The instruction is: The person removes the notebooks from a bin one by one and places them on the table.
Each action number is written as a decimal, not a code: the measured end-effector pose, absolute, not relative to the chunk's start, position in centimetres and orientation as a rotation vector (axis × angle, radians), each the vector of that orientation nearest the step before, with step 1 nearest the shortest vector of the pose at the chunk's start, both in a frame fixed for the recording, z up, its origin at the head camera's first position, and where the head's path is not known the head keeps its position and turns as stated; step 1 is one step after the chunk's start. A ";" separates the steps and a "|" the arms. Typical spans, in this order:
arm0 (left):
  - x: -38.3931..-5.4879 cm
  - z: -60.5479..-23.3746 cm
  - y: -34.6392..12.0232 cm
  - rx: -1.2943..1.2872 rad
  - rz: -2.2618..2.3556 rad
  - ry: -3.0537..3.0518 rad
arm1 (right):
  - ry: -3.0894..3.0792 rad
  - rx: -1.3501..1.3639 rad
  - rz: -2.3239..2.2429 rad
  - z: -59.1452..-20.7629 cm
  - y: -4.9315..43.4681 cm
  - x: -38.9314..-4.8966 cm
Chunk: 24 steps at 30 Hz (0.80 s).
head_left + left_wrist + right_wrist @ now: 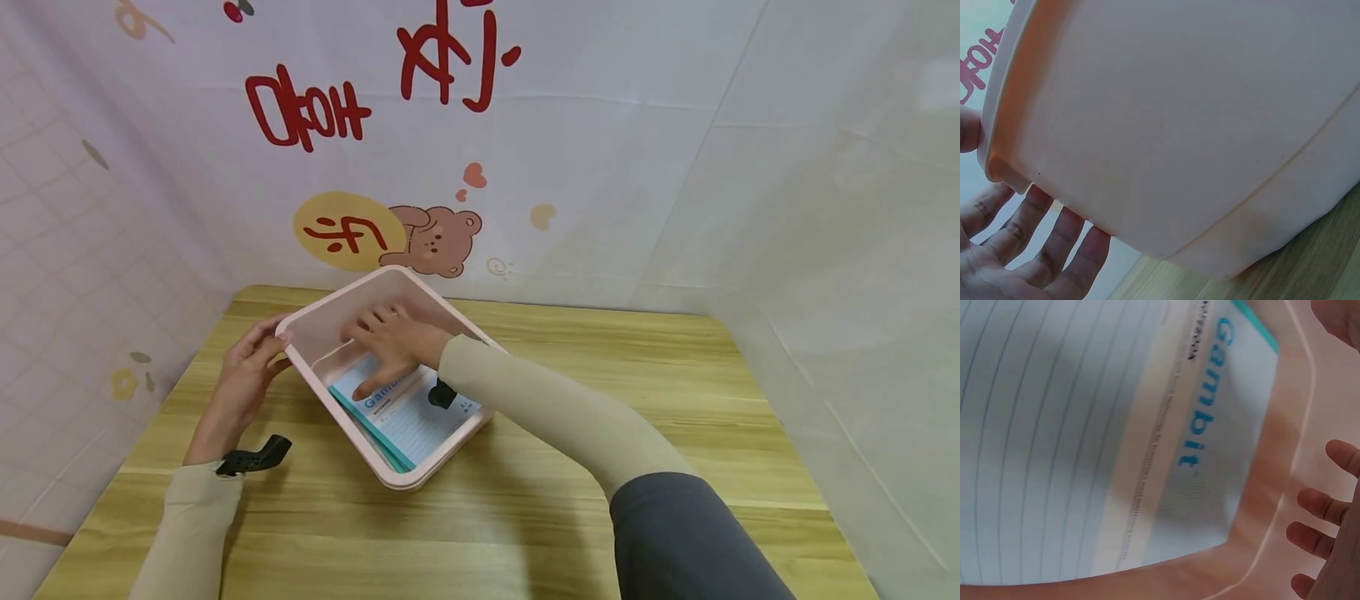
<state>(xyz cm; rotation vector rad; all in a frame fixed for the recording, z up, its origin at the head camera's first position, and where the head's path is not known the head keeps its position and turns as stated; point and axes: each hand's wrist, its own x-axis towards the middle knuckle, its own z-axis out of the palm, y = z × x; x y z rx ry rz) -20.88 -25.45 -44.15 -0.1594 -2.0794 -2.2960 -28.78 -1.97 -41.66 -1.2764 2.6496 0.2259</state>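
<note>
A pale pink plastic bin (337, 329) is on the wooden table, turned at an angle. My left hand (247, 367) grips its rim at the left corner. In the left wrist view the thumb lies over the rim, with the fingers (1063, 234) against the outside of the bin wall. Inside the bin lies a light blue lined notebook (420, 425) marked "Gambit", with a teal edge showing along one side. My right hand (393, 342) is inside the bin with its fingers spread, over the notebook's printed end and near the far wall. It holds nothing.
The wooden table (622, 400) extends around the bin. Behind it hangs a white sheet (600, 167) with red lettering and a bear drawing, and more sheeting closes off both sides. A black wrist mount (255, 458) sits on the left wrist.
</note>
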 end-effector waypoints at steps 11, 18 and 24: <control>-20.8 -44.1 -25.5 -0.154 -2.291 -2.054 | 2.571 -1.310 0.278 -43.0 -2.8 -28.7; -20.7 -44.2 -25.4 -0.159 -2.310 -2.035 | 2.521 -1.292 0.297 -43.5 -3.6 -28.3; -20.9 -44.3 -25.4 -0.160 -2.317 -2.026 | 2.527 -1.283 0.370 -44.1 -3.8 -28.2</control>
